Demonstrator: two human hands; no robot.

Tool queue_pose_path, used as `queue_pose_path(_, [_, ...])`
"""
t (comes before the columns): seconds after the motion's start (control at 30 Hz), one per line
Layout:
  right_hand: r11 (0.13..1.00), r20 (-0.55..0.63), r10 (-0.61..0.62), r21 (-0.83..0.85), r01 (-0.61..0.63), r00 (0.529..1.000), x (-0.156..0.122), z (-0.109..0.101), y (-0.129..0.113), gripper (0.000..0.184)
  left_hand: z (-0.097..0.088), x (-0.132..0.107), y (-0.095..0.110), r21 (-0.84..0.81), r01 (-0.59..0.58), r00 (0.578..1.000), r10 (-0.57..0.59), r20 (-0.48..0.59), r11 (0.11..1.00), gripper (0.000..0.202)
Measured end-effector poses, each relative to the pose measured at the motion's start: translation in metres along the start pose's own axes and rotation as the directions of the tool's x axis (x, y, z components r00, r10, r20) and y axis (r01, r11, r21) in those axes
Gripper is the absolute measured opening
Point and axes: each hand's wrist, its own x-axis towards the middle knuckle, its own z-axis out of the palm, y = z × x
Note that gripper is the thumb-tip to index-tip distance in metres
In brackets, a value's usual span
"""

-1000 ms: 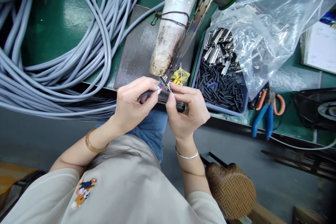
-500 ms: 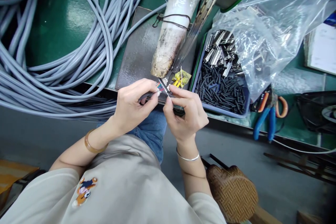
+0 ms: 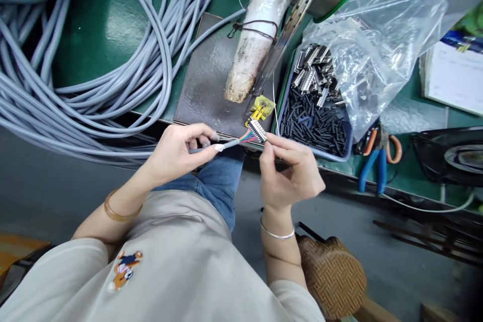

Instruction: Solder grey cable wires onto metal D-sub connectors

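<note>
My left hand (image 3: 177, 151) pinches the end of a grey cable (image 3: 226, 144) whose coloured wires fan out into a small metal connector (image 3: 257, 131). My right hand (image 3: 290, 173) is closed, thumb and forefinger pinched at the connector's right edge, where a thin solder wire (image 3: 274, 105) rises upward. Both hands hover at the front edge of the green bench, over a dark metal plate (image 3: 207, 85). Just beyond the connector, a yellow clamp (image 3: 262, 108) sits under the wrapped, scorched barrel of a soldering tool (image 3: 252, 50).
A big coil of grey cables (image 3: 94, 70) fills the bench's left side. A blue tray (image 3: 317, 115) of black sleeves and metal connectors, half covered by a clear plastic bag (image 3: 377, 35), lies to the right. Blue-and-orange pliers (image 3: 377, 156) lie beside it. A woven stool (image 3: 332, 271) stands below.
The connector and cable end have come away from the soldering tool's tip, down and to the right. Both hands shifted right with them, and the view tilted slightly.
</note>
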Motion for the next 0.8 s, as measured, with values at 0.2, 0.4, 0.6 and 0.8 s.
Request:
queue_pose_path(0.2, [0.986, -0.083, 0.044, 0.164, -0.030, 0.996, 0.010, -0.041, -0.022, 0.008, -0.011, -0.010, -0.005, 0.008, -0.079, 0.976, 0.075, 0.205, 0.997, 0.016])
queue_pose_path(0.4, [0.993, 0.604, -0.031, -0.074, 0.095, 0.796, 0.014, -0.040, -0.036, 0.022, -0.005, -0.016, -0.004, 0.182, -0.320, 0.937, 0.282, 0.206, 0.930, 0.012])
queue_pose_path(0.6, [0.985, 0.494, 0.123, 0.043, -0.165, 0.861, 0.013, -0.020, -0.031, 0.014, -0.005, -0.025, -0.004, 0.040, -0.206, 0.978, 0.204, 0.046, 0.978, 0.011])
queue_pose_path(0.8, [0.810, 0.479, 0.386, 0.233, -0.538, 0.788, 0.013, -0.021, -0.034, 0.018, -0.010, -0.029, -0.005, -0.146, 0.019, 0.999, -0.013, 0.040, 0.989, 0.016])
